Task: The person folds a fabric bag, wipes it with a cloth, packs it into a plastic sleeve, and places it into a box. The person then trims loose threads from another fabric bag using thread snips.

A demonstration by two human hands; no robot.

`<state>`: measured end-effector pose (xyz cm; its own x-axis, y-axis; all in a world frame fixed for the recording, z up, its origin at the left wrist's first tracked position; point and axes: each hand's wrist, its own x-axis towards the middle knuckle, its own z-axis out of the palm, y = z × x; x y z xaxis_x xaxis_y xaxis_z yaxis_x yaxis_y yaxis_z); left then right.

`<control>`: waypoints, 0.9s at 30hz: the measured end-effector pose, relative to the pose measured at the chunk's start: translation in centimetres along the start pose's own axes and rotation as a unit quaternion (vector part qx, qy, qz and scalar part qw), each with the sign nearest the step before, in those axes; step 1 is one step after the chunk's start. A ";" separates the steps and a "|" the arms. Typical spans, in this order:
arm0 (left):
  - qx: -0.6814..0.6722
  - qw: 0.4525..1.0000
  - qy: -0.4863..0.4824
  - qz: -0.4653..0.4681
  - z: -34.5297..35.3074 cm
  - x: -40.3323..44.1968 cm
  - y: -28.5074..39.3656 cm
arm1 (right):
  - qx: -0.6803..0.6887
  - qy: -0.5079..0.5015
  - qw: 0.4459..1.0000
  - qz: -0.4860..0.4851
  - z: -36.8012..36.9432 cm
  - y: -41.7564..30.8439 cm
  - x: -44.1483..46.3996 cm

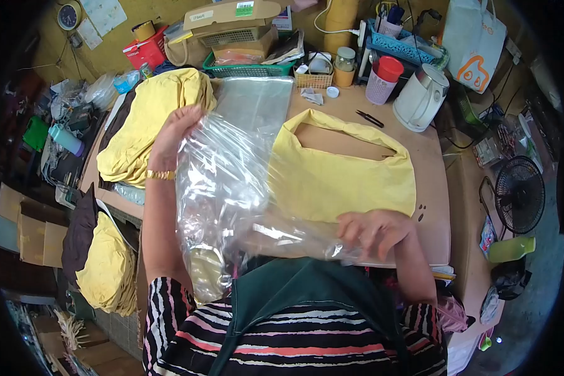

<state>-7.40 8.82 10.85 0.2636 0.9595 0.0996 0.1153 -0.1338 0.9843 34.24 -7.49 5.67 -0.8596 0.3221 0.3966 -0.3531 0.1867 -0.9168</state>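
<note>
So, a crinkly sheet of clear plastic [225, 156] is being held up over the table [435, 169], its top corner clenched in the left hand [185, 122]. The right hand's [379, 232] fingers are curled by the lower end, but they're kinda blurred, so whether it's gripped can't be told. The yellow bag [351, 188] is laid flat on the table, its left edge partly covered by the plastic. A yellow pile [153, 125] is heaped by the left forearm.

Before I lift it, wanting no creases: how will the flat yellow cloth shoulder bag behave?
The yellow cloth shoulder bag will probably droop: its strap lies in soft folds. It looks nearly flat, so likely light and unlikely to roll.
</note>
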 end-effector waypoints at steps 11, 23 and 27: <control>-0.454 0.859 -0.206 -0.120 7.2 -2.1 1.2 | -0.185 0.215 0.820 0.498 0.4 -1.5 -1.4; -0.362 0.920 -0.072 -0.128 9.8 -4.3 0.7 | -0.145 0.191 0.940 0.243 0.2 1.5 -3.5; -0.392 0.867 -0.255 -0.175 6.9 -4.4 0.4 | 0.156 0.497 0.852 0.053 0.2 0.6 -3.7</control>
<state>-1.95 2.83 9.79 0.7552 0.6469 -0.1057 -0.3599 0.5439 0.7581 37.16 -8.76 3.62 -0.2108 0.9775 0.0120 -0.5074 -0.0989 -0.8560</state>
